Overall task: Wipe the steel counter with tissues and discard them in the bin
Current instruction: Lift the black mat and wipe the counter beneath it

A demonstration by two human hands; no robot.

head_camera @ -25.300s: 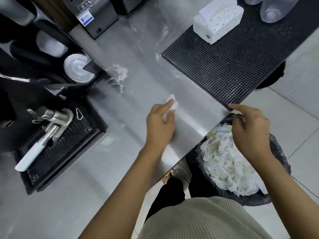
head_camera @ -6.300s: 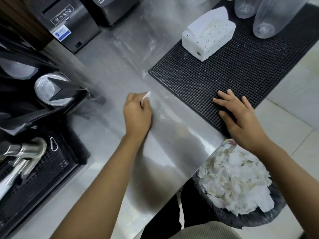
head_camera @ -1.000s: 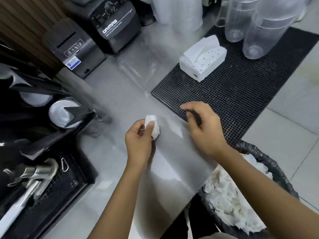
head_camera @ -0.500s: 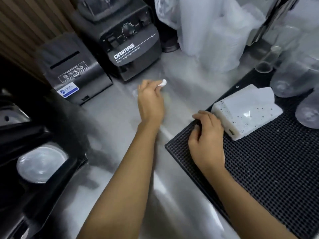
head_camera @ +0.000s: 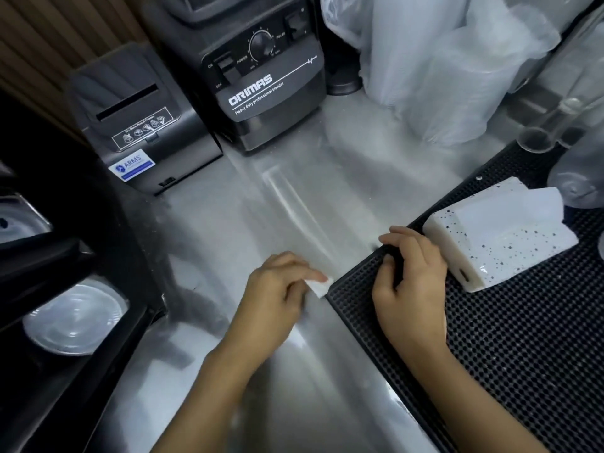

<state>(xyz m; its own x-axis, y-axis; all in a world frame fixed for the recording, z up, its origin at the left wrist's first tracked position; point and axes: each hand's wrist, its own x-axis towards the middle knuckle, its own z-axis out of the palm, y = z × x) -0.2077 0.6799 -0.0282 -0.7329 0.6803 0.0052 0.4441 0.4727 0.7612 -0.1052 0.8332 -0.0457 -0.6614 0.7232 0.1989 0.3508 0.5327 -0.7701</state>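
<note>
My left hand holds a small folded white tissue down on the steel counter, right beside the left edge of the black rubber mat. My right hand rests on the mat's near-left corner, its fingers curled over the edge. A white speckled tissue box sits on the mat just right of that hand. The bin is out of view.
A black ORIMAS blender base and a grey receipt printer stand at the back of the counter. Clear plastic bags of cups fill the back right. A black lid dispenser lies at the left.
My left hand has pulled the tissue back from near the blender toward me, along the mat's edge. My right hand stays on the mat corner. The camera has tilted down slightly.
</note>
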